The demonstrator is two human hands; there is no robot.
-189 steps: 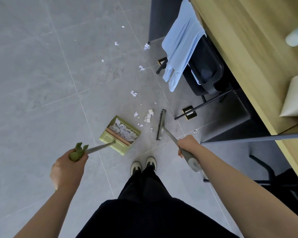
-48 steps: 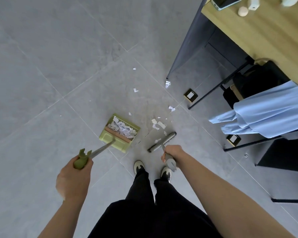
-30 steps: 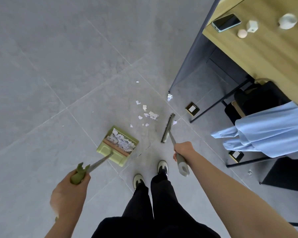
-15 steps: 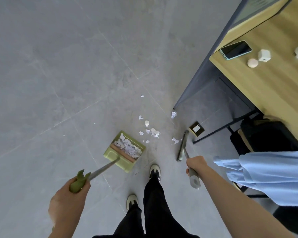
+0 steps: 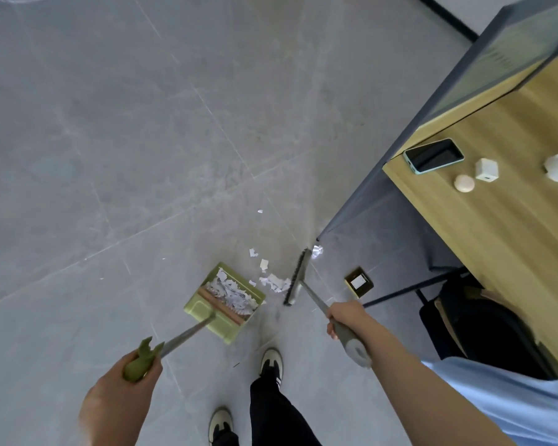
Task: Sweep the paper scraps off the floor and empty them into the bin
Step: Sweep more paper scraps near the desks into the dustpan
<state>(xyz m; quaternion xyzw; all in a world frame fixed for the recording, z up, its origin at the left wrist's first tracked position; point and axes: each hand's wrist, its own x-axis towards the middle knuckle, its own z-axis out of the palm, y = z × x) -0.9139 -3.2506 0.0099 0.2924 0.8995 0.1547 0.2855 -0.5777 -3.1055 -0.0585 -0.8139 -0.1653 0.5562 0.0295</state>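
A green dustpan (image 5: 200, 309) stands on the grey floor, with white paper scraps (image 5: 231, 292) piled in its mouth. My left hand (image 5: 120, 400) grips the green end of its long handle. My right hand (image 5: 343, 315) grips the grey broom handle. The broom head (image 5: 297, 276) rests on the floor just right of the dustpan. A small heap of loose scraps (image 5: 276, 282) lies between broom head and pan. A few more scraps (image 5: 253, 252) lie further out, and one scrap (image 5: 317, 251) sits by the desk's corner. No bin is in view.
A wooden desk (image 5: 496, 226) with a dark side panel stands at the right, carrying a phone (image 5: 434, 155) and small white items. A black chair (image 5: 477, 329) with a light blue garment (image 5: 503, 400) is under it. A floor socket (image 5: 358, 282) sits near the broom. My feet (image 5: 271, 362) stand behind the pan.
The broom head has swung left, pushing the loose scraps into a heap right beside the dustpan's mouth. My view has tilted further toward the desk top.
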